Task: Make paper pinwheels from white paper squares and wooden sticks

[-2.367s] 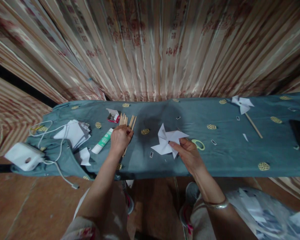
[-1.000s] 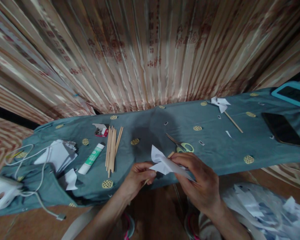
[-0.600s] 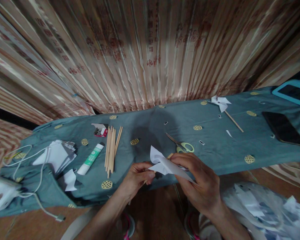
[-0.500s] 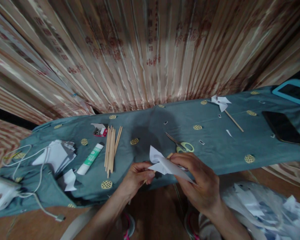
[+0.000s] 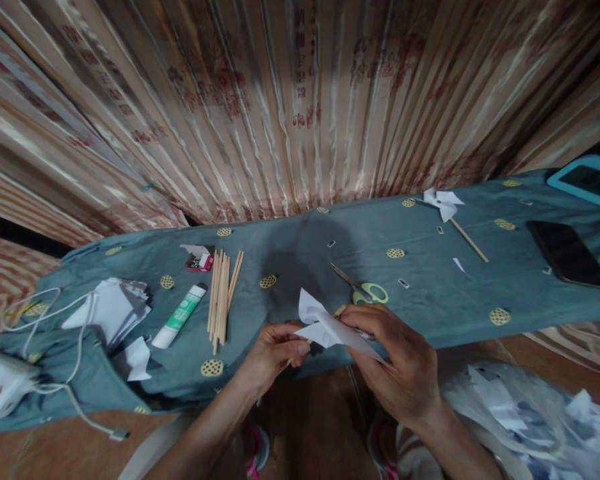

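A white paper pinwheel with curled blades is held between my hands over the table's front edge. My left hand is closed, thumb and fingers pinching a wooden stick beside the paper. Closed round the pinwheel's right side is my right hand, its fingers by the stick's other end. The middle of the stick is hidden behind the paper. Just beyond my right hand lie scissors with pale green handles, blades pointing away to the left.
Left on the cloth-covered table are wooden sticks, a small box, a glue tube, paper sheets and a white cabled device. Rightward lie another pinwheel, a phone and a blue-framed device. A scrap bag stands below.
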Available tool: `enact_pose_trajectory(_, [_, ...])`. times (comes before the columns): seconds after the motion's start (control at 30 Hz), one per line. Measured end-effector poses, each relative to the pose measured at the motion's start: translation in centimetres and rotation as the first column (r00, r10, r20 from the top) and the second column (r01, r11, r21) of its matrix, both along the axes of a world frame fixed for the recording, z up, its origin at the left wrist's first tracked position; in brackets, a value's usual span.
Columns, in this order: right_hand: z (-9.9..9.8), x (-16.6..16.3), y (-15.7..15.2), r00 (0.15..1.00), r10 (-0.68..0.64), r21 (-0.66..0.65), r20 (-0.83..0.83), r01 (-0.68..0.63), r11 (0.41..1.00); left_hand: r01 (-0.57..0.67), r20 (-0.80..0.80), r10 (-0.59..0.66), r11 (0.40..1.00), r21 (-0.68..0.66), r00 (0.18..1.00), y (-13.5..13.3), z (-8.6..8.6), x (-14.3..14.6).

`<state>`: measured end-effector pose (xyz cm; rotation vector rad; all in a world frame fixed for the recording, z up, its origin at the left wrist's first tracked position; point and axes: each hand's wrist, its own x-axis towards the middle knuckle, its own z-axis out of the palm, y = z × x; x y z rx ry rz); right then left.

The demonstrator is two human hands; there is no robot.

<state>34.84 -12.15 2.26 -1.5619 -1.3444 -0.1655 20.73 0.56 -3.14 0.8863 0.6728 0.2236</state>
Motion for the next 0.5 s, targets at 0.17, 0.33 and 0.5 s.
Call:
enact_pose_trajectory(0.17, [0.01, 0.07, -0.02, 1.0, 0.016, -0.006, 0.007, -0.016, 1.0, 0.002, -0.001, -0.002, 1.0, 0.0, 1.0, 0.0, -0.17, -0.1])
enact_pose_trajectory(0.33, [0.04, 0.14, -0.03, 1.0, 0.019, -0.015, 0.018, -0.019, 1.0, 0.018, 0.005, -0.018, 1.0, 0.004, 1.0, 0.0, -0.32, -0.15])
enact_pose_trajectory(0.5, [-0.07, 0.15, -0.03, 1.0, 0.014, -0.022, 0.005, -0.014, 1.0, 0.022, 0.005, -0.022, 1.0, 0.0, 1.0, 0.05, -0.1, -0.06])
